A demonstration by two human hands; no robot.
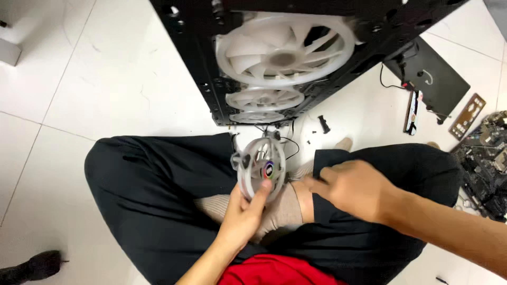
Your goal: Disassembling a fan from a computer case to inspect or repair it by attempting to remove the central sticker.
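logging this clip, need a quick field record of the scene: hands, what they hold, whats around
setting: person sitting cross-legged on white tile floor
left hand: grips small white case fan by its lower rim, held upright
right hand: blurred, near the fan, holding nothing visible
fan cable: dark wire runs from the fan toward the case
in front: black computer case with three white fans in a row
right side: circuit board, metal port plate, black flat panel
loose part: small black piece on floor
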